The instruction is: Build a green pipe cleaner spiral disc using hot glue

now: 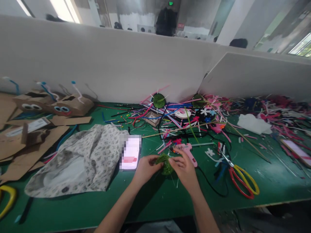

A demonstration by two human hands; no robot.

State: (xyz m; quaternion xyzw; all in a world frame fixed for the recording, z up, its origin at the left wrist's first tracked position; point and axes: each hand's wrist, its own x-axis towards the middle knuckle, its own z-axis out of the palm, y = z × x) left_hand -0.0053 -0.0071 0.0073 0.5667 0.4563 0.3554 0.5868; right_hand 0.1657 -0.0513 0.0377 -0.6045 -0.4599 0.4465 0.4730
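Note:
Between my two hands is a small round green piece (pixel 165 163) that looks like a coil of fuzzy stems; its exact kind is hard to make out. My left hand (pixel 149 166) pinches its left edge with thumb and fingers. On the opposite edge, the fingers of my right hand (pixel 184 164) are closed on it. Just behind my right hand lies a pink glue gun (pixel 188 152), its black cord curving to the right. Thin glue-like strands hang below the green piece. A lit phone (pixel 131 152) is left of my left hand.
Scissors with red and yellow handles (pixel 243 179) lie at right. A patterned cloth (pixel 80 161) and cardboard pieces with googly eyes (pixel 70 105) fill the left. Many pipe cleaners (pixel 167 132) clutter the back, below a white partition (pixel 109 64). Another phone (pixel 296 151) is far right.

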